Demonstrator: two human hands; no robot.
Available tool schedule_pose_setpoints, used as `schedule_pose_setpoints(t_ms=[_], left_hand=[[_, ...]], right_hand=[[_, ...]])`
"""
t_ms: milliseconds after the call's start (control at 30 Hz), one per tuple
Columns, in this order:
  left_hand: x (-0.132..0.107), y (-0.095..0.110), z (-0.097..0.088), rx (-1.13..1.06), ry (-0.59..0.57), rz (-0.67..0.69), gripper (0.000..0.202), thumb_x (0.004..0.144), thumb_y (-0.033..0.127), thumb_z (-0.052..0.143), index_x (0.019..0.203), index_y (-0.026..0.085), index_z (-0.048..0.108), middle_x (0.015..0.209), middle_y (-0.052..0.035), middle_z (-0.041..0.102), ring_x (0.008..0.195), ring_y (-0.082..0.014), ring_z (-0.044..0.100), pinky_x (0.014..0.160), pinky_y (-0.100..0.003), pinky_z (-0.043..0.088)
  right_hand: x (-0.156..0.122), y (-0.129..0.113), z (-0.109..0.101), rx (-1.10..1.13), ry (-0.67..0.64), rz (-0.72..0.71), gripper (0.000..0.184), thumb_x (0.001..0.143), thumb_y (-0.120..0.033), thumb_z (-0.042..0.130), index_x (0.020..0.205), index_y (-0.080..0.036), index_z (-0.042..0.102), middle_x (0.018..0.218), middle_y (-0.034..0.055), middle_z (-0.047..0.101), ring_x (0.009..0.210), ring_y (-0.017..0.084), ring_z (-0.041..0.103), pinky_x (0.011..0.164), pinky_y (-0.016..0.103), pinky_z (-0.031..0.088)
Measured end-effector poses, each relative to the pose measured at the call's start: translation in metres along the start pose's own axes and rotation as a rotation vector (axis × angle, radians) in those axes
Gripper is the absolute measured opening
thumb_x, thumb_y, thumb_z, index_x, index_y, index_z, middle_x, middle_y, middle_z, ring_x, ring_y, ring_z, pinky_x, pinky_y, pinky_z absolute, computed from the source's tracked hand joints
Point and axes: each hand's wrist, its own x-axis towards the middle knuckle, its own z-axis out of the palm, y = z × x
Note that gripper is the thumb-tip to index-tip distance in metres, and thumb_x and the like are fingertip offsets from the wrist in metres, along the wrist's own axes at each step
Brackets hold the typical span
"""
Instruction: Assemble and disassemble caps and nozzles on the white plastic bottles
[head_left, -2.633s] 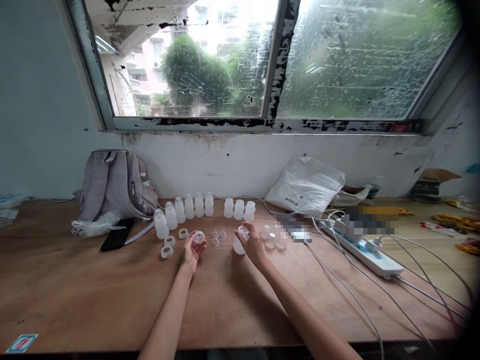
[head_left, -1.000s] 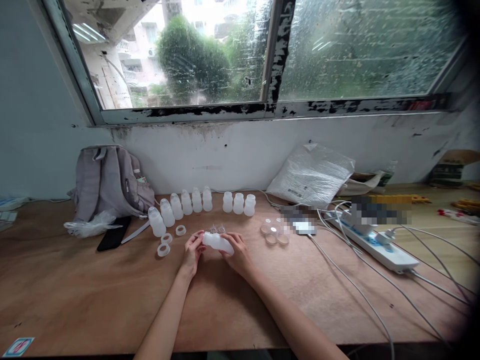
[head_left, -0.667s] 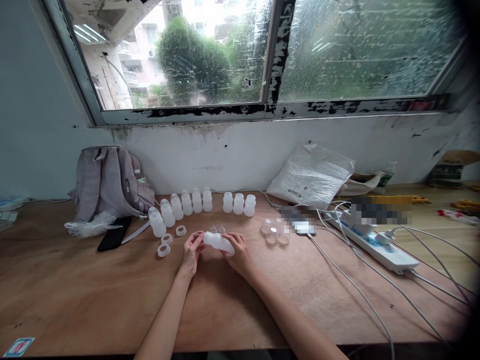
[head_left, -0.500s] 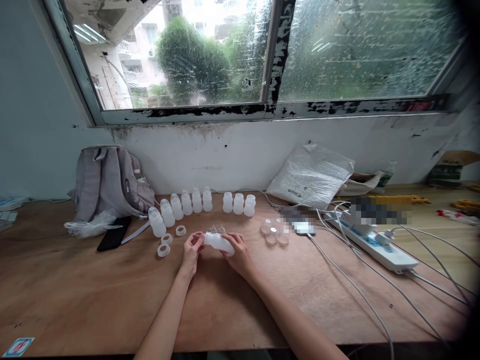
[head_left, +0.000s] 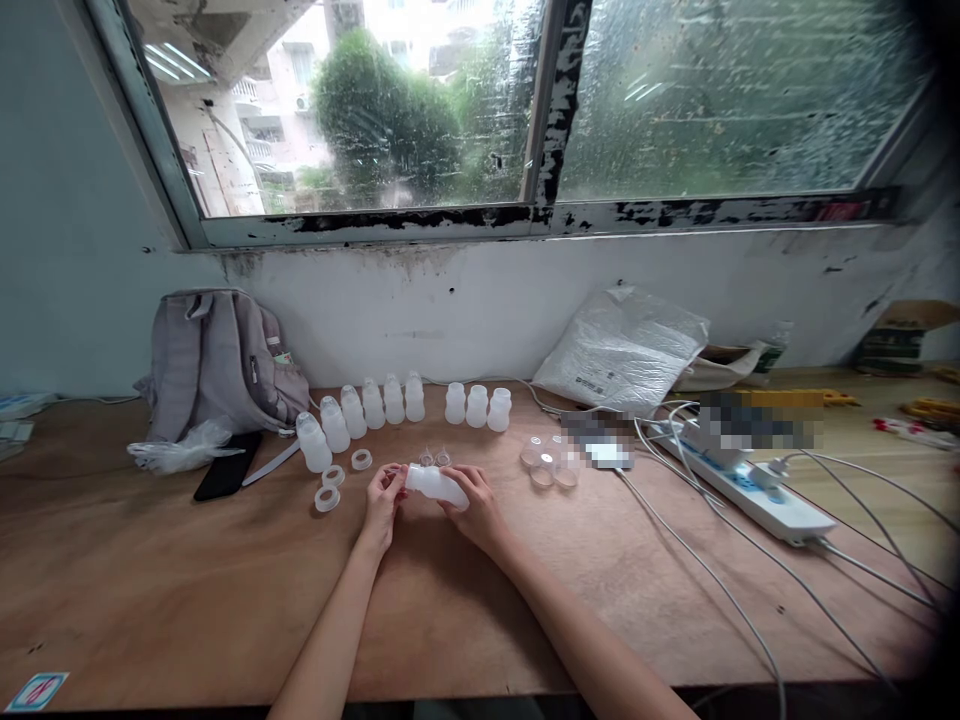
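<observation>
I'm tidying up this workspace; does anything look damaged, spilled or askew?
The window frame: its surface looks peeled, with dark patches, and the wall below is stained. The bottle in the right hand is tilted, but held. No spill shows.

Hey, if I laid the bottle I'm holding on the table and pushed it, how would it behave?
The bottle would probably roll, since its body looks round. It may wobble as it goes, because its sides pinch in at a waist. It's likely light for its size, judging by the translucent, plastic-looking walls.

Ten white bottles (head_left: 435, 485), three rings (head_left: 328, 506), two visible teats (head_left: 427, 459), perhaps four lids (head_left: 541, 478)
</observation>
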Motion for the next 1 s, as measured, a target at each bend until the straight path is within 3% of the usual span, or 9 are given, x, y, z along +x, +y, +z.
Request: schedule_pose_setpoints(t_ms=[133, 300, 467, 633, 833, 1000], left_hand=[[-0.0003, 0.0033, -0.0011, -0.018, -0.015, -0.006, 0.030, 0.058, 0.028, 0.070, 0.084, 0.017, 0.059, 0.077, 0.0010, 0.058, 0.062, -0.0062, 0.052, 0.055, -0.016, 0.037], [-0.0007, 0.0061, -0.0008, -0.142, -0.076, -0.028, 0.048, 0.059, 0.019, 0.068, 0.105, 0.021, 0.052, 0.097, -0.0044, 0.060, 0.081, -0.0123, 0.057, 0.066, -0.021, 0.041], [0.0023, 0.0019, -0.0014, -0.155, 0.019, -0.009, 0.041, 0.060, 0.019, 0.069, 0.097, 0.019, 0.051, 0.076, 0.0009, 0.058, 0.071, -0.0097, 0.057, 0.067, -0.021, 0.041], [0.0031, 0.0016, -0.0025, -0.230, -0.027, -0.009, 0.045, 0.056, 0.013, 0.067, 0.096, 0.020, 0.049, 0.089, -0.0013, 0.059, 0.086, -0.0144, 0.057, 0.076, -0.025, 0.040], [0.0018, -0.0007, -0.0017, -0.104, 0.075, -0.011, 0.033, 0.060, 0.022, 0.069, 0.087, 0.018, 0.051, 0.073, 0.0026, 0.056, 0.059, -0.0053, 0.052, 0.057, -0.018, 0.036], [-0.0008, 0.0037, 0.0004, -0.158, -0.019, -0.026, 0.037, 0.056, 0.013, 0.068, 0.088, 0.018, 0.049, 0.085, -0.0032, 0.060, 0.079, -0.0116, 0.056, 0.068, -0.022, 0.039]], right_hand=[[0.0005, -0.0021, -0.0043, 0.041, -0.026, 0.013, 0.045, 0.069, -0.022, 0.061, 0.112, -0.026, 0.050, 0.102, 0.0072, 0.052, 0.094, 0.023, 0.048, 0.083, 0.039, 0.043], [0.0007, -0.0051, -0.0065, 0.085, -0.040, 0.045, 0.044, 0.070, -0.024, 0.060, 0.113, -0.023, 0.049, 0.100, 0.0077, 0.050, 0.093, 0.022, 0.050, 0.082, 0.035, 0.043], [0.0004, -0.0063, -0.0054, 0.093, -0.073, 0.029, 0.044, 0.070, -0.024, 0.059, 0.113, -0.024, 0.049, 0.102, 0.0077, 0.051, 0.094, 0.022, 0.050, 0.083, 0.036, 0.042], [0.0001, -0.0070, -0.0059, 0.082, -0.094, 0.046, 0.042, 0.071, -0.027, 0.059, 0.112, -0.024, 0.050, 0.100, 0.0072, 0.052, 0.093, 0.022, 0.051, 0.081, 0.035, 0.043], [-0.0004, -0.0086, -0.0055, 0.088, -0.089, 0.034, 0.042, 0.071, -0.027, 0.059, 0.111, -0.024, 0.050, 0.098, 0.0066, 0.053, 0.091, 0.021, 0.052, 0.080, 0.035, 0.044], [-0.0012, -0.0074, -0.0061, 0.074, -0.089, 0.064, 0.042, 0.071, -0.026, 0.059, 0.112, -0.023, 0.049, 0.098, 0.0070, 0.052, 0.091, 0.021, 0.052, 0.080, 0.034, 0.044]])
